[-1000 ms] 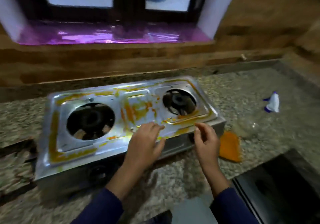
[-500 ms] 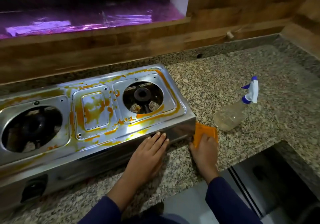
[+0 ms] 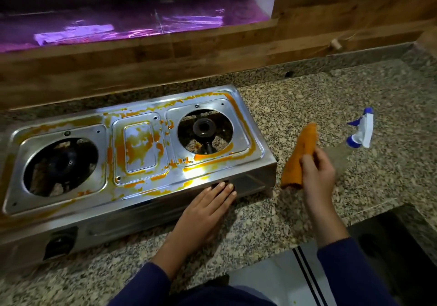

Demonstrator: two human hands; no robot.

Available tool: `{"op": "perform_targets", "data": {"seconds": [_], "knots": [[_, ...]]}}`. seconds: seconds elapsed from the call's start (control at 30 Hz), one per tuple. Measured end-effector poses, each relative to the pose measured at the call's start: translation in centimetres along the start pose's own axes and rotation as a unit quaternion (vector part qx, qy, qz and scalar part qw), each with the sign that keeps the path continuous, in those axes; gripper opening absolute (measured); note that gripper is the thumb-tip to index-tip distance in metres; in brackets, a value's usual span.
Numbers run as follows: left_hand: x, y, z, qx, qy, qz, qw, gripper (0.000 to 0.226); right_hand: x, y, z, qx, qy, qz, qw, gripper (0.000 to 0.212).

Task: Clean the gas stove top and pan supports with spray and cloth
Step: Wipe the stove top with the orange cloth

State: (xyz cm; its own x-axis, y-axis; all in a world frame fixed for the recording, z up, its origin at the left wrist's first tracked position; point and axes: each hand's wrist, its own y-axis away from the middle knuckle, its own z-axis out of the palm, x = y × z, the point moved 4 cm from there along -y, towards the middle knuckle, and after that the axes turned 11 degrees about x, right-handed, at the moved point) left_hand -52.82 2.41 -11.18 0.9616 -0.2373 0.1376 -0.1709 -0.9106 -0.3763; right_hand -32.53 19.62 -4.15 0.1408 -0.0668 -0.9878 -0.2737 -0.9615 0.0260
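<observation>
The shiny steel gas stove (image 3: 212,175) with two round burner holes sits on the speckled grey stone counter (image 3: 307,92). Sticky orange mess (image 3: 139,144) is smeared all over the stove top, around both holes and across the middle plate. No pan supports sit on the stove. They were likely taken off so a cloth can reach everywhere, and I cannot see where they are.

The left hand (image 3: 208,207) lies flat at the front edge of the stove, with its fingers straight and close together and the tips touching the steel. It is likely there to stop the stove from sliding when the rubbing starts.

The right hand (image 3: 318,171) is just to the right of the stove. Its fingers and thumb curl round the folded orange cloth (image 3: 299,154), held up off the counter and ready to wipe. The clear plastic spray bottle (image 3: 360,131) with a white and blue top looks to lie on its side farther right of the stove — near enough to grab.

The cleaning looks barely begun. Next, the cloth needs to go onto the stove top.
</observation>
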Motion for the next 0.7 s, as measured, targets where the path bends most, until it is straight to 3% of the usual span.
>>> {"op": "perform_targets", "data": {"seconds": [0.1,0.2,0.3,0.4,0.53,0.7], "knots": [[-0.1,0.1,0.0,0.0,0.0,0.0,1.0,0.074,-2.0,0.2,4.0,-0.072,0.126,-0.18,0.973,0.025],[-0.1,0.1,-0.1,-0.01,-0.005,0.004,1.0,0.076,-0.5,0.0,8.6,-0.147,0.362,-0.35,0.851,0.046],[-0.1,0.1,-0.2,-0.04,-0.008,0.004,0.999,0.084,1.2,-0.4,11.0,-0.21,0.457,-0.375,0.779,0.059],[-0.3,0.1,-0.6,-0.06,-0.009,0.001,0.998,0.095,1.5,-0.5,11.2,-0.244,0.487,-0.383,0.747,0.068],[-0.3,0.1,-1.0,-0.043,-0.006,0.007,0.999,0.087,1.0,2.2,11.2,-0.315,0.463,-0.417,0.717,0.079],[-1.6,1.9,-3.2,0.093,0.018,-0.02,0.995,0.056,-0.2,8.2,14.0,-0.417,0.374,-0.448,0.697,0.075]]}}
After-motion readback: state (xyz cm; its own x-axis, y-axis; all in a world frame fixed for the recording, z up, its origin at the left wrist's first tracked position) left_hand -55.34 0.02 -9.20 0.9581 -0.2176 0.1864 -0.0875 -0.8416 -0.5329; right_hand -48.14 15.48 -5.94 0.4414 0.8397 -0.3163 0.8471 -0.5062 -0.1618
